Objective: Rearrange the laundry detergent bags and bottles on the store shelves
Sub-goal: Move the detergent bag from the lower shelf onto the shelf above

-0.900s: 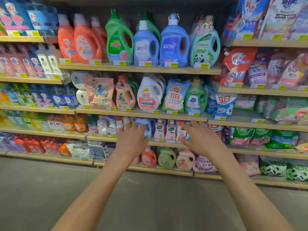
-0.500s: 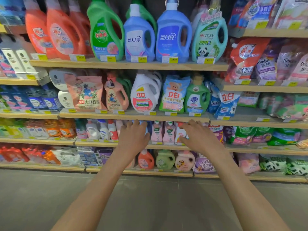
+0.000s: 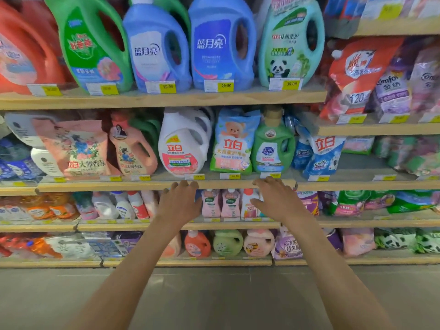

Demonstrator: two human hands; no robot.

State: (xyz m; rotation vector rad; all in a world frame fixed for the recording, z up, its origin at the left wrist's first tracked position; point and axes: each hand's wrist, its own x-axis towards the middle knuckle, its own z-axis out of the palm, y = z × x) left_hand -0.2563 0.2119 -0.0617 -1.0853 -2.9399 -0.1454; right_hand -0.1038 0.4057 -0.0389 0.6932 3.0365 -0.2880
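Observation:
Both my arms reach toward the middle shelf (image 3: 152,185). My left hand (image 3: 181,202) and my right hand (image 3: 273,198) hover just below its front edge, fingers spread and holding nothing. Right above them stand a white bottle (image 3: 182,145) with a red label, a blue and green teddy-bear bag (image 3: 234,144) and a green bottle (image 3: 272,145). Further left on that shelf are a pink floral bag (image 3: 78,148) and a pink bottle (image 3: 132,151). Small pink bottles (image 3: 220,203) show between my hands on the shelf below.
The top shelf carries large jugs: red (image 3: 21,51), green (image 3: 92,44), two blue (image 3: 221,44) and a teal panda one (image 3: 290,44). Refill bags (image 3: 362,72) fill the right-hand bay. More bottles (image 3: 227,242) line the bottom shelf above grey floor (image 3: 214,298).
The view has closed in on the shelves. Both hands have risen from in front of the third shelf to the front edge of the middle shelf, still holding nothing.

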